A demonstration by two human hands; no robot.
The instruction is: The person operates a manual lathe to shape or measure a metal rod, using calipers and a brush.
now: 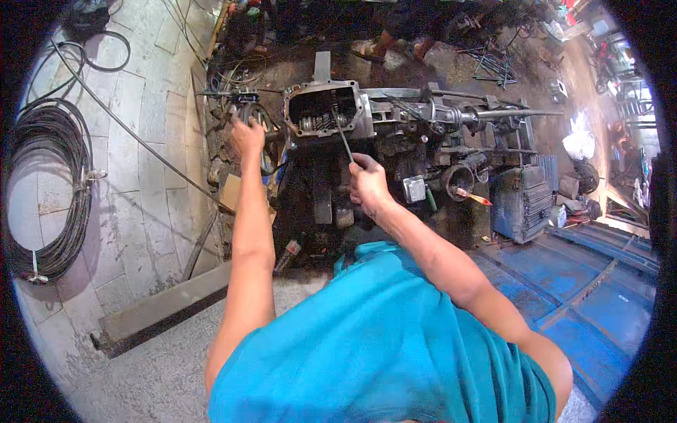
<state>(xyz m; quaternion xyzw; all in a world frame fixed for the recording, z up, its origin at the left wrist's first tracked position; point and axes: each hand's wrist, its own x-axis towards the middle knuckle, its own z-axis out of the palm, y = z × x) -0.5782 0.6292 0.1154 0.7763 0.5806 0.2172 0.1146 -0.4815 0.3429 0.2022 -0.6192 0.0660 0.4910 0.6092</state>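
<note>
An open gearbox housing (pixel 288 113) sits in front of me, with metal gears (pixel 321 123) showing inside its dark cavity. My right hand (pixel 368 185) is closed round a thin metal rod (pixel 346 144), whose far end reaches over the near rim into the gears. Whether the rod is a screwdriver or a plain bar I cannot tell. Left of the housing, my left hand (pixel 248 135) has its fingers curled at a dark, greasy part (pixel 255 113). The fingertips blend into the dark parts there, so what they grip is hidden.
Shafts and castings (pixel 451 116) extend right from the housing. Nearer me are a square light-coloured container (pixel 415 189) and a paintbrush (pixel 474 197) in a round part. A ribbed dark box (pixel 522 204) stands right, beside blue metal panels (pixel 585 303). A hose coil (pixel 49 257) hangs left.
</note>
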